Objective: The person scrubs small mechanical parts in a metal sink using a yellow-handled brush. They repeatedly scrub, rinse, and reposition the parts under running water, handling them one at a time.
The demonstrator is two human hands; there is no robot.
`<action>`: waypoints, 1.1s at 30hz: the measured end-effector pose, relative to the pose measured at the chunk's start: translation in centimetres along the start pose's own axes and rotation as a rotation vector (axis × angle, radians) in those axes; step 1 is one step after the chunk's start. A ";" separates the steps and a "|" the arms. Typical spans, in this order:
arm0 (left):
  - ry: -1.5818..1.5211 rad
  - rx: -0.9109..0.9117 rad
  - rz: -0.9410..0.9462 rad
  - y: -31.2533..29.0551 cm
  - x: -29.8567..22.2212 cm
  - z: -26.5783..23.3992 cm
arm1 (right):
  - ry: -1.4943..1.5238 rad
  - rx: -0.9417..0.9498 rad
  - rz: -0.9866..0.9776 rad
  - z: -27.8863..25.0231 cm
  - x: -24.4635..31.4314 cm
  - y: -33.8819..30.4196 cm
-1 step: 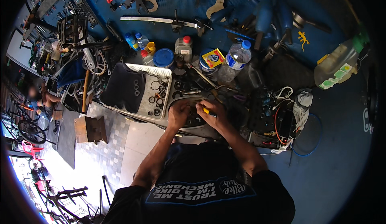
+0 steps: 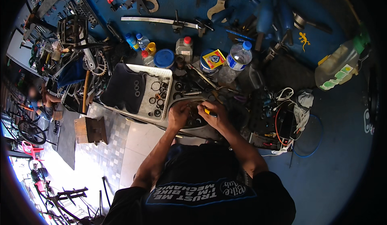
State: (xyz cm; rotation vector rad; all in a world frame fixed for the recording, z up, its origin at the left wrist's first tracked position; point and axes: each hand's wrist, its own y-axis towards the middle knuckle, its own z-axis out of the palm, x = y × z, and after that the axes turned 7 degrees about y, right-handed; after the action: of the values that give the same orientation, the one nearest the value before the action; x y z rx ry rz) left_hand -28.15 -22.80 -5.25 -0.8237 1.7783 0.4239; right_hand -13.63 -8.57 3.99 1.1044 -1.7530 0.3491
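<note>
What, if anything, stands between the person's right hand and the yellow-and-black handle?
Nothing visible does: the right hand has the yellow-and-black handle in its grip, above the oval tray. What lies between the tool's front end and the left hand is too dark to tell.

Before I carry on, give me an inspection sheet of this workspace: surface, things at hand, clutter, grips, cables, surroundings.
Surface: dark bench, crowded.
Things at hand: oval tray; yellow-and-black tool.
Clutter: white basket holding a dark pad and loose rings; blue-capped bottle, blue-lidded tub behind.
Left grip: fingers curled at the tray; anything held is too unclear to name.
Right grip: closed around the tool.
Cables: white bundle, blue loop, both at right.
Surroundings: tools on the blue wall; seated person and carton at left.
</note>
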 end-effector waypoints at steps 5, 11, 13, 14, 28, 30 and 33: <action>0.166 0.007 0.005 -0.6 -1.3 -0.1 | 0.016 -0.010 -0.056 -0.2 1.3 -0.4; 0.155 -0.028 0.065 -0.1 -2.2 -0.2 | -0.050 0.008 -0.032 -0.6 1.2 0.1; 0.162 -0.030 0.077 0.1 -2.2 -0.2 | -0.070 -0.027 -0.103 -0.4 1.7 0.6; 0.161 -0.031 0.068 0.0 -2.2 -0.1 | -0.079 -0.015 -0.069 -0.3 1.2 0.4; -0.436 0.096 -0.190 0.3 -2.8 -0.7 | -0.162 0.063 0.200 0.7 -4.6 -0.7; -0.509 0.106 -0.226 0.2 -3.4 -0.8 | 0.051 0.052 0.181 0.8 -5.5 -0.9; -0.515 0.173 -0.298 0.3 -3.2 -1.3 | 0.109 0.113 0.122 0.0 -5.9 -1.5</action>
State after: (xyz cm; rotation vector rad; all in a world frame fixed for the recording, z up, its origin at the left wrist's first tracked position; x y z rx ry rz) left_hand -28.70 -22.34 -1.84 -0.7592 1.1764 0.2508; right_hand -11.83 -6.34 -1.37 1.0399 -1.7247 0.5793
